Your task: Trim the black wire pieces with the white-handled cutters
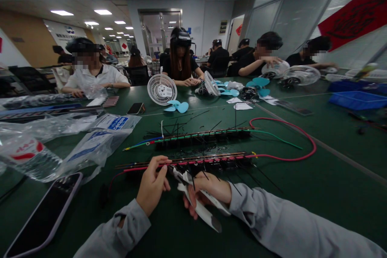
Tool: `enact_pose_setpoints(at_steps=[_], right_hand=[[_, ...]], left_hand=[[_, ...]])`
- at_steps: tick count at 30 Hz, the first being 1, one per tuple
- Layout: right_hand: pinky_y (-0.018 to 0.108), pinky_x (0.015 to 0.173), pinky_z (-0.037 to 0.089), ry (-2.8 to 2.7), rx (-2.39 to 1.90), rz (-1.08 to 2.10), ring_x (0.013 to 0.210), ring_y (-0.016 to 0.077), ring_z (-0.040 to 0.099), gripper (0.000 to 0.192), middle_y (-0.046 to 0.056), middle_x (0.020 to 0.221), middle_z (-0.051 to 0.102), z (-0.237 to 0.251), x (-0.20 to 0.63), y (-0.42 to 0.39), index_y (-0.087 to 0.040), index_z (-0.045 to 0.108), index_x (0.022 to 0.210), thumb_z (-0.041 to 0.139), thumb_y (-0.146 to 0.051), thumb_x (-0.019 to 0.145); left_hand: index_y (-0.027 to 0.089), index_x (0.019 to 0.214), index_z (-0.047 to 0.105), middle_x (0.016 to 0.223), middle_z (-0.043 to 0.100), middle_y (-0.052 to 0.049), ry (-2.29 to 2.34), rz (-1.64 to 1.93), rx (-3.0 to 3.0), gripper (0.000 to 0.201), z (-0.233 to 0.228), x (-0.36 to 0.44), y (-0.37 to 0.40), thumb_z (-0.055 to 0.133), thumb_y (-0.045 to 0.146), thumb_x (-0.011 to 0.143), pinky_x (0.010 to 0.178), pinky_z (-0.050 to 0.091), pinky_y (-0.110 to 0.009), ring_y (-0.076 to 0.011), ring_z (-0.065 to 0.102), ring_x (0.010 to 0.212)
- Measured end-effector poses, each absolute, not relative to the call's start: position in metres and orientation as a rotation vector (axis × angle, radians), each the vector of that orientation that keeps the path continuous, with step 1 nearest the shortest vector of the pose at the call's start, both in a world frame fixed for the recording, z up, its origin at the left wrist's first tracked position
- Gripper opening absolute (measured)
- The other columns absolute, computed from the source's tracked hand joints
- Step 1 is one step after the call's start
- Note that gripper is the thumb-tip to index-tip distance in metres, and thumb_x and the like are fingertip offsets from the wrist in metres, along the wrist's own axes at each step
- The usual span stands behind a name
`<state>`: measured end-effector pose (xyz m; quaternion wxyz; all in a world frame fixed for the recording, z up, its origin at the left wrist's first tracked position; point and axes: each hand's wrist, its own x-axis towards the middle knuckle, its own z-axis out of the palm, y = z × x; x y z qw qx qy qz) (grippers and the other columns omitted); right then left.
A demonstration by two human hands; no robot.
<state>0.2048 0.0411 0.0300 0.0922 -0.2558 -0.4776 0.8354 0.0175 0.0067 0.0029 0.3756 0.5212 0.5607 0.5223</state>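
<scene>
Beyond gray sleeves (pixel 121 227), clasps white-handled pliers (pixel 204 213) in right fingers (pixel 191 211). Seemingly touches the lower wired strip (pixel 222 162), crosswise just ahead, with nearer left fingers (pixel 158 160); cannot tell whether pinching.

The right hand (pixel 213 187) partly hides the pliers (pixel 204 213).

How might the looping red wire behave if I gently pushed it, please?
The red wire would probably bend, since it curves in a wide loop. It might tug the black strips, as its ends appear to reach both.
</scene>
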Motion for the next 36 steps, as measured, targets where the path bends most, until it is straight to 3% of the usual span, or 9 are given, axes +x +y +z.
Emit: enact_pose_setpoints(at_steps=[8,36], right_hand=[[0.025,0.048,0.045,-1.541,-0.844,2.414,0.043,0.0095,0.050,0.032,0.008,0.061,0.057,0.0322,0.2050,0.0416,-0.008,0.055,0.049,0.048,-0.032,0.068],[0.024,0.047,0.042,-1.604,-0.997,2.261,0.041,0.0080,0.047,0.035,0.006,0.054,0.055,0.0399,0.2008,0.0353,-0.009,0.052,0.045,0.053,-0.034,0.071]], left_hand=[[0.020,0.103,0.044,0.106,0.057,-0.006,1.441,1.339,1.328,0.026,0.0032,0.0186,0.0069,0.045,0.038,0.085,0.032,0.042,-0.019,-0.0032,0.052,0.036],[0.020,0.103,0.044,0.106,0.058,-0.007,1.445,1.333,1.328,0.030,0.0030,0.0187,0.0083,0.052,0.039,0.081,0.032,0.043,-0.018,-0.0031,0.052,0.036]])
